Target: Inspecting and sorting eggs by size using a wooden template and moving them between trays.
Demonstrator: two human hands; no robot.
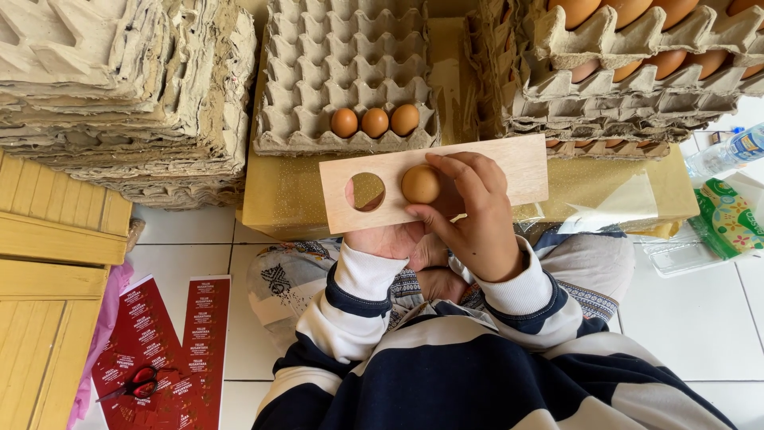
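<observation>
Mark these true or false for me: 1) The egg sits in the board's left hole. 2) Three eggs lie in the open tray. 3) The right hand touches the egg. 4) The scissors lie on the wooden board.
1) False: the egg sits in the right hole of the wooden board; the left hole is empty.
2) True: three eggs lie in the front row of the open tray.
3) True: the right hand has its fingers at the egg.
4) False: the red scissors lie on red printed sheets on the floor.
</observation>
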